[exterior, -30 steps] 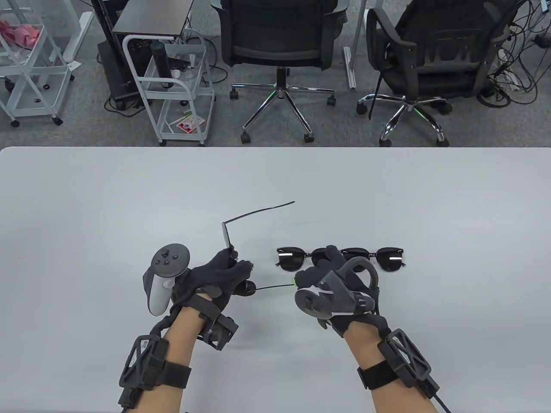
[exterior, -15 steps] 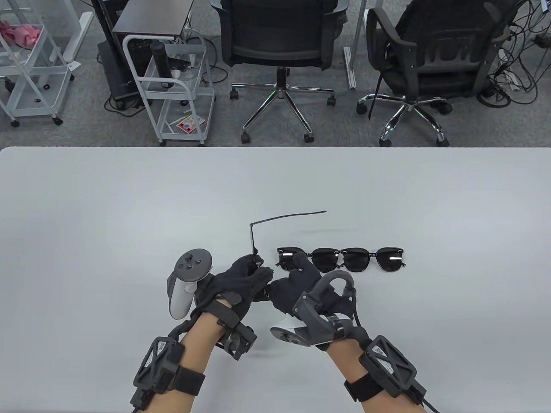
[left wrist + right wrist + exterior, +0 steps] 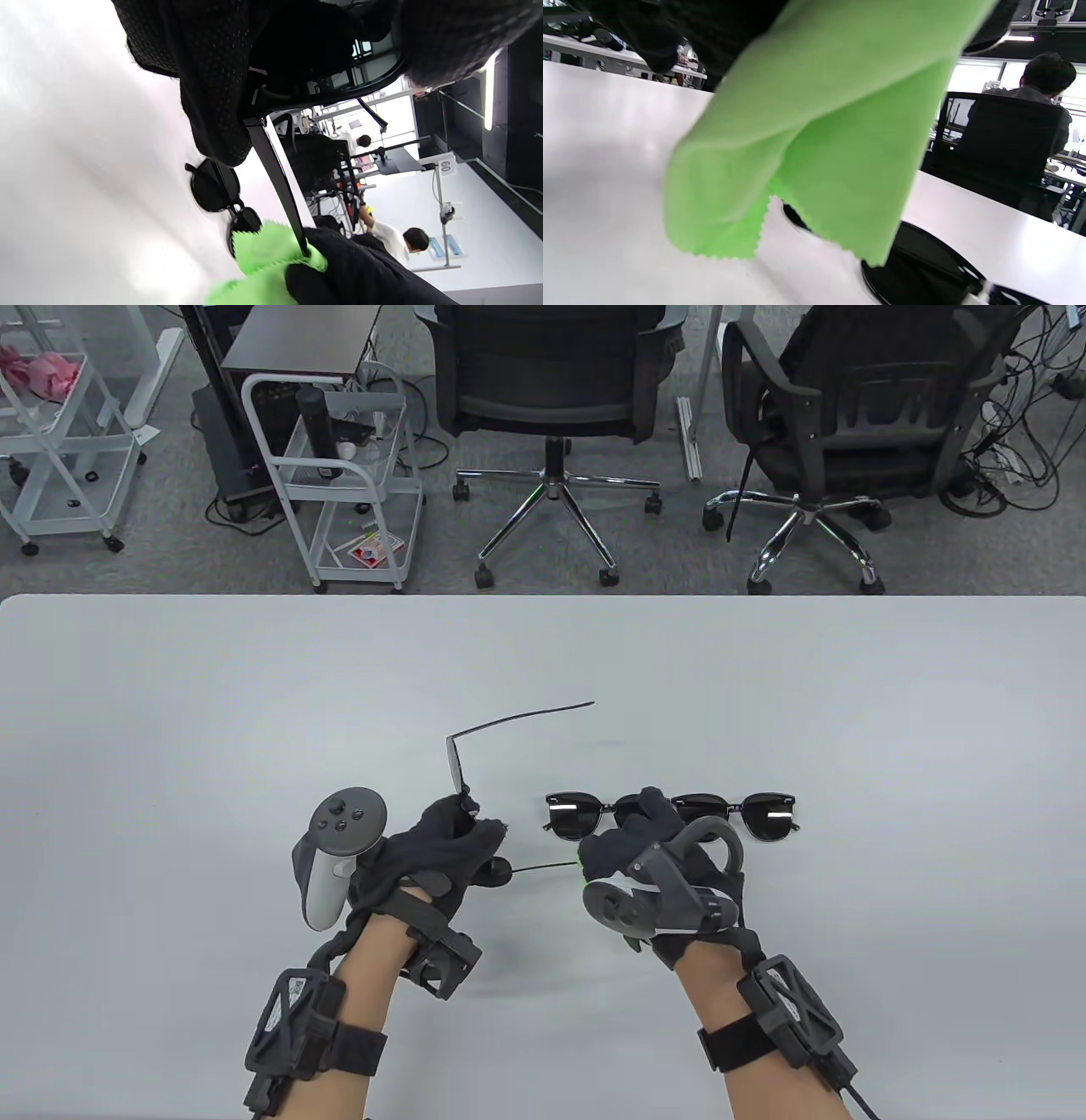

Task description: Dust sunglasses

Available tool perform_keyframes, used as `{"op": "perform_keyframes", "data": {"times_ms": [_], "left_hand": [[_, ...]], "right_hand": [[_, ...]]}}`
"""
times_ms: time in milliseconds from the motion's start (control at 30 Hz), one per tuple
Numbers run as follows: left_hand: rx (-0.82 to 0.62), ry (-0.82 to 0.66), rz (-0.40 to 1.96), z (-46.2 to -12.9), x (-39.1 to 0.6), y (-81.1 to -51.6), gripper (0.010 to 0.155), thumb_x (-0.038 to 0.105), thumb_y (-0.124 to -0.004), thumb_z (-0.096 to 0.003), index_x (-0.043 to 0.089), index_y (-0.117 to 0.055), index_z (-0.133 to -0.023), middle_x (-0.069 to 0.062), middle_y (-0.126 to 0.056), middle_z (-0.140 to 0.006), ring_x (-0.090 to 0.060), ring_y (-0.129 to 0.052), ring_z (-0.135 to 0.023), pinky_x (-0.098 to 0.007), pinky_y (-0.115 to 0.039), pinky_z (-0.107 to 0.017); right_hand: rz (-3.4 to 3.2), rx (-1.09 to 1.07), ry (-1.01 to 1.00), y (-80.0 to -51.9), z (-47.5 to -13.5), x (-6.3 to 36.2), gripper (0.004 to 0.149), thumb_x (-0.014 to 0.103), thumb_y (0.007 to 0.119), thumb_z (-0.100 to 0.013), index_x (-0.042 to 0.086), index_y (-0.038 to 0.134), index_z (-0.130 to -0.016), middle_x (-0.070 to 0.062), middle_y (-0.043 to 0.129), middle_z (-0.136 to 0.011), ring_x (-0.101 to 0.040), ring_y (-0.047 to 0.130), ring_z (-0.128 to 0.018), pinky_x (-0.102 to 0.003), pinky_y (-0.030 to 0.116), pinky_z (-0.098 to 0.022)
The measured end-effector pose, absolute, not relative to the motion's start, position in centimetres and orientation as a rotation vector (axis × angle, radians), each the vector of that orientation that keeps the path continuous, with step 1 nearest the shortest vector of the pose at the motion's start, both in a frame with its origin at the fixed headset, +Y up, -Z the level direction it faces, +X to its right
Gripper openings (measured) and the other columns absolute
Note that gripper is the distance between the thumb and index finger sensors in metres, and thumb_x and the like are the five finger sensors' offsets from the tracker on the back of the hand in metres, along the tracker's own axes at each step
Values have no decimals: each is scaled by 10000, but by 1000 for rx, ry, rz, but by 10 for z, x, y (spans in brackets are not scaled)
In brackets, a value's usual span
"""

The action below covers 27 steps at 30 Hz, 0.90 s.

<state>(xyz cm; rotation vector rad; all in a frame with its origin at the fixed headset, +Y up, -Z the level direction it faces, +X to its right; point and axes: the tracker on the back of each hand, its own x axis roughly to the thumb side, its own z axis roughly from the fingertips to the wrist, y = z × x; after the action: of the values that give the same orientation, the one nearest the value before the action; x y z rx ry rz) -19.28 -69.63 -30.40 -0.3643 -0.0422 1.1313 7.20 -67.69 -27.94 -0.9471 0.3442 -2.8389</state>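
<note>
My left hand (image 3: 458, 838) grips a pair of black sunglasses (image 3: 517, 718) by the front, lifted off the table. One temple juts up and to the right; the other temple (image 3: 543, 867) runs right toward my right hand (image 3: 624, 841). That hand pinches a green cloth (image 3: 580, 864) around the temple's tip. In the left wrist view the cloth (image 3: 263, 254) wraps the end of the temple (image 3: 275, 182), under the dark lens (image 3: 365, 67). In the right wrist view the cloth (image 3: 818, 127) hangs from my fingers.
Two more pairs of black sunglasses (image 3: 573, 817) (image 3: 764, 819) lie side by side on the white table (image 3: 170, 712), just beyond my right hand. Office chairs (image 3: 551, 381) and a white cart (image 3: 339, 475) stand past the far edge.
Half a second ago my right hand was close against the left, near the hinge. It has since slid right along the temple to its tip, and the left hand with the sunglasses shifted left.
</note>
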Motion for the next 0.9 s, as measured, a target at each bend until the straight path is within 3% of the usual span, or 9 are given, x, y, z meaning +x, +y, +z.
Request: {"op": "perform_keyframes", "data": {"times_ms": [100, 233, 333, 500, 567, 667, 800, 900], "left_hand": [[-357, -52, 1108, -303, -190, -694, 960, 706, -795, -336, 109, -499, -1026, -25, -796, -933, -222, -1153, -625, -419, -777, -662], [-375, -86, 1067, -303, -188, -697, 959, 712, -791, -334, 125, -496, -1032, -14, -790, -941, -214, -1144, -638, -418, -771, -669], [-420, -103, 1042, -303, -186, -701, 962, 708, -791, -335, 116, -493, -1034, -25, -787, -942, -222, -1140, -642, -427, -767, -666], [-404, -99, 991, -303, -186, -700, 962, 709, -787, -336, 117, -493, -1035, -27, -788, -944, -220, -1138, -647, -431, -767, -665], [-389, -83, 970, -304, -189, -700, 960, 709, -786, -337, 121, -491, -1035, -24, -784, -948, -219, -1134, -653, -430, -766, -667], [-363, -48, 962, -305, -196, -702, 958, 710, -780, -339, 128, -481, -1039, -20, -776, -956, -217, -1127, -667, -434, -761, -670], [-329, -9, 985, -307, -204, -703, 957, 712, -774, -341, 133, -473, -1041, -15, -768, -963, -213, -1120, -680, -436, -758, -673], [-322, 1, 999, -307, -207, -704, 957, 715, -771, -341, 138, -469, -1043, -11, -765, -966, -208, -1118, -685, -434, -756, -676]], "right_hand": [[-2886, -946, 287, -676, -282, 76, 424, 378, 809, -418, 151, 946, -750, -30, 1070, -631, -287, 1078, -559, -648, 676, -609], [-2886, -985, 306, -674, -279, 79, 439, 377, 811, -430, 178, 920, -806, -32, 1044, -765, -337, 1024, -710, -662, 653, -617], [-2934, -1030, 476, -658, -270, 85, 449, 382, 816, -430, 204, 900, -834, -24, 992, -855, -354, 977, -782, -666, 642, -620], [-3070, -1089, 747, -622, -252, 97, 430, 373, 837, -417, 178, 937, -788, -34, 1054, -742, -316, 1025, -712, -652, 670, -612], [-3166, -1116, 728, -615, -250, 102, 428, 368, 843, -416, 156, 945, -773, -39, 1074, -675, -300, 1058, -629, -639, 696, -600], [-3339, -1189, 469, -617, -257, 106, 427, 359, 850, -417, 126, 953, -760, -50, 1081, -607, -291, 1071, -539, -625, 722, -580], [-3379, -1367, -246, -650, -272, 95, 430, 356, 847, -427, 113, 948, -766, -57, 1079, -599, -295, 1069, -525, -626, 723, -571], [-3320, -1357, -721, -682, -278, 83, 431, 346, 848, -432, 99, 941, -773, -66, 1073, -610, -314, 1060, -538, -637, 709, -569]]}}
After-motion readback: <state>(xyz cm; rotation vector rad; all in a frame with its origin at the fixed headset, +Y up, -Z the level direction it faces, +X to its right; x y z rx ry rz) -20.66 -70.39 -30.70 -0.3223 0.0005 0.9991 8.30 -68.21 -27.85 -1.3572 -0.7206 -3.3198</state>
